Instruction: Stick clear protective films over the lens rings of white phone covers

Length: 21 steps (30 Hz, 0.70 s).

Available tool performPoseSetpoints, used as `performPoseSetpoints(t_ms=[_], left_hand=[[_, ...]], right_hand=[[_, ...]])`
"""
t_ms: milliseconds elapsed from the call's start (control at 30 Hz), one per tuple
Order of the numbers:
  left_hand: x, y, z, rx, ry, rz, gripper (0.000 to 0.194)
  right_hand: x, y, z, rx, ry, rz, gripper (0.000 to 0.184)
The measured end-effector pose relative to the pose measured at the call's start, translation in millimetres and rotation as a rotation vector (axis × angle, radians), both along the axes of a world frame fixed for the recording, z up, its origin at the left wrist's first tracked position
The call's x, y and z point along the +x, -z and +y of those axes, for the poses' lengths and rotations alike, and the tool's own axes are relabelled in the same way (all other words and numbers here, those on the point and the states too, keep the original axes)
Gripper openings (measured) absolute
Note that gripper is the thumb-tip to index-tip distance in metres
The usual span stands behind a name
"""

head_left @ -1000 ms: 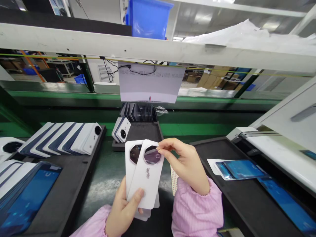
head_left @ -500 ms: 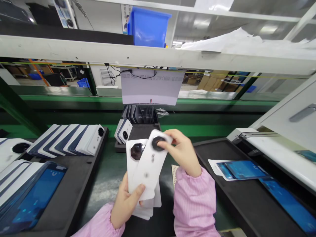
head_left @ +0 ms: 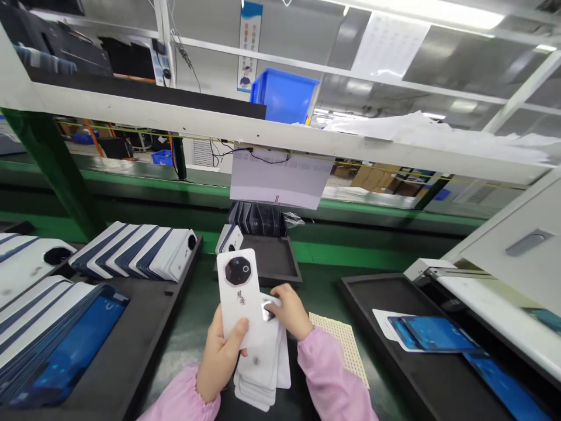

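My left hand (head_left: 221,354) grips a white phone back cover (head_left: 242,305) by its lower part, thumb on its face. This cover stands tilted upright and shows a dark round camera window and dark printed characters. Just to the right, my right hand (head_left: 290,313) pinches the top of another white back cover (head_left: 267,333) by its camera window. That second cover is partly hidden behind the first and lies over a fanned stack of white covers (head_left: 258,393) on the dark green bench.
On the left, a black tray (head_left: 146,327) holds rows of white covers (head_left: 135,248) and blue-filmed panels (head_left: 79,345). Behind my hands is a smaller black tray (head_left: 276,257). A yellowish dotted sheet (head_left: 346,342) and another tray with blue-filmed pieces (head_left: 438,334) are on the right.
My right hand has moved down from the raised cover to one at the stack. My left hand now holds a cover with its characters facing me. The camera view has tilted up.
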<state>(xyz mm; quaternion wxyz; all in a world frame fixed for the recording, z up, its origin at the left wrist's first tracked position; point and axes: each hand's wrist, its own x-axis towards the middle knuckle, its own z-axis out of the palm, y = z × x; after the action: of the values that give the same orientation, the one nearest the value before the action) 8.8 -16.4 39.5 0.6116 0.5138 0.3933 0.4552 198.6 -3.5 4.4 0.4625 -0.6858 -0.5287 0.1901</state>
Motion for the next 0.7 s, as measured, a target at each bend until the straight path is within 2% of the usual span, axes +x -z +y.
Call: performPoseSetpoints(t_ms=[67, 133, 200, 267, 333, 400, 700], left_hand=[[0, -0.8, -2, 0.001, 0.042, 0.025, 0.04], [0, 0.0, -2, 0.011, 0.089, 0.069, 0.043], [-1, 2.2, -2, 0.042, 0.14, 0.155, 0.044], [-1, 5.5, -1, 0.094, 0.163, 0.251, 0.044], [-1, 8.5, -1, 0.15, 0.177, 0.32, 0.043], [-1, 10.3, -1, 0.207, 0.198, 0.352, 0.041], [3, 0.6, 4, 0.355, 0.322, 0.331, 0.033]], right_hand=[[-5, -14.6, 1, 0.104, 0.048, -0.032, 0.016], [-6, -43.7, -3, 0.241, 0.032, -0.023, 0.011], [-7, -76.9, -10, 0.346, -0.07, 0.003, 0.007], [-11, -103.8, -16, 0.349, -0.186, -0.017, 0.004], [-15, -118.9, -18, 0.318, -0.235, -0.051, 0.005], [-17, -123.2, -19, 0.287, -0.23, -0.071, 0.007], [4, -112.9, -21, 0.177, -0.222, -0.091, 0.005]])
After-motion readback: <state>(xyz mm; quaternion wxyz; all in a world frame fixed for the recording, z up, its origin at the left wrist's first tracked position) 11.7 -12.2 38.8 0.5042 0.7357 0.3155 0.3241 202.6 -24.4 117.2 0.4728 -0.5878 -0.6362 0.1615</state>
